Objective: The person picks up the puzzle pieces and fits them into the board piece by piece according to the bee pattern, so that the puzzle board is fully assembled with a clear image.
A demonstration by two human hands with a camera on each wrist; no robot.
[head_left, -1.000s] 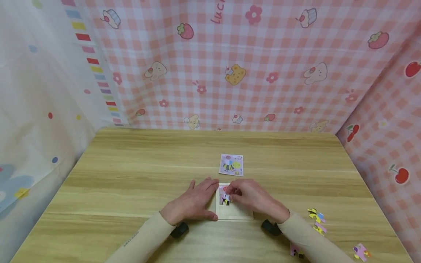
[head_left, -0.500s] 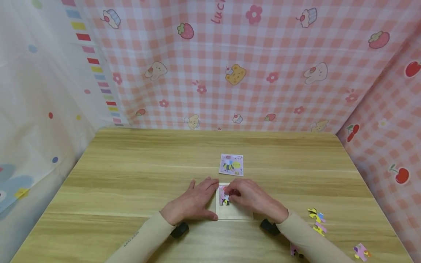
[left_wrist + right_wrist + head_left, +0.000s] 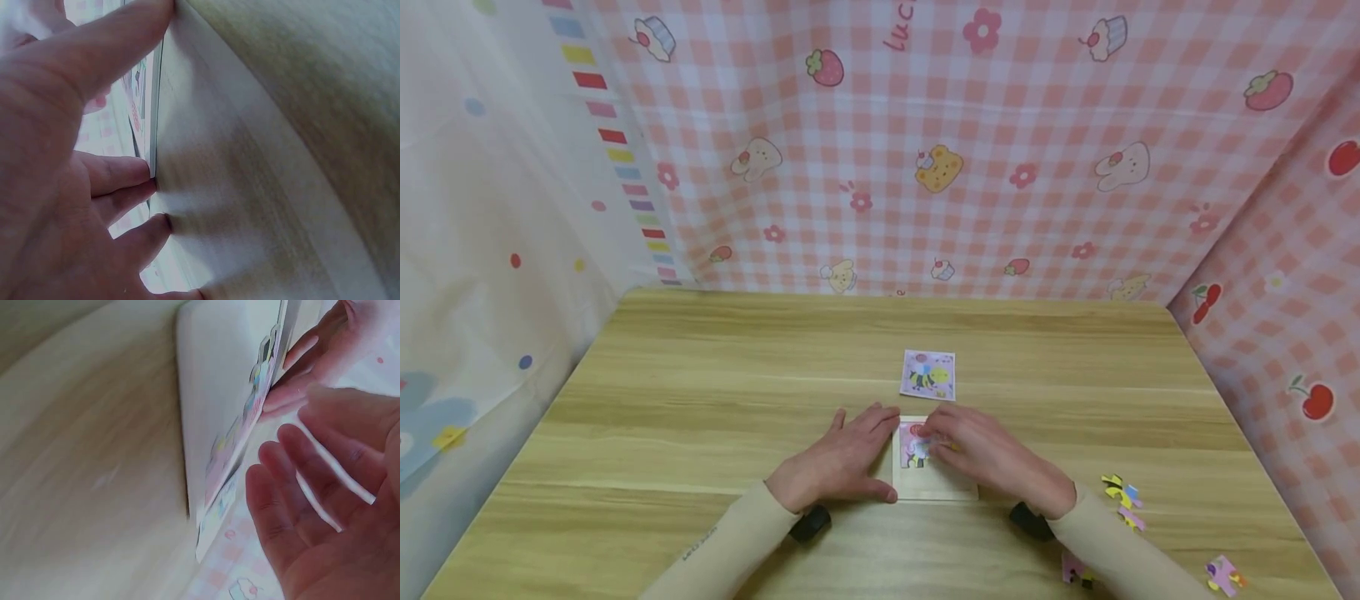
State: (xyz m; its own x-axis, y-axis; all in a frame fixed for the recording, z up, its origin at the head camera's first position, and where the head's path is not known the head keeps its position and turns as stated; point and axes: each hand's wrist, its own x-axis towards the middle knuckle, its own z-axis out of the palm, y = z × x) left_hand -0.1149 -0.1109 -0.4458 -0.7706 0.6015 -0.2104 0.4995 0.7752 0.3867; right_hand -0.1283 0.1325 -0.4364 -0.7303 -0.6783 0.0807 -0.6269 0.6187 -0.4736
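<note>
A pale square puzzle tray (image 3: pixel 936 490) lies on the table, with jigsaw pieces (image 3: pixel 913 454) fitted along its upper part. Over these pieces hovers my right hand (image 3: pixel 981 450); in the right wrist view its fingers are loosely bent, with nothing seen between them. My left hand (image 3: pixel 838 462) rests at the tray's left edge, fingers spread. Its thumb touches the lower left corner and a fingertip the upper left one, as the left wrist view shows along the tray edge (image 3: pixel 154 112). Part of the tray is hidden under my right hand.
Behind the tray lies a square picture card (image 3: pixel 928 376) of a bee. To the right are loose puzzle pieces: a yellow and black one (image 3: pixel 1120 492), a pink one (image 3: pixel 1223 575) and another (image 3: pixel 1075 570) partly under my right sleeve. Patterned curtains (image 3: pixel 880 208) enclose the table.
My right hand has loosened its bent fingers and shifted slightly right, showing more of the pieces in the tray. My left hand has stayed in place.
</note>
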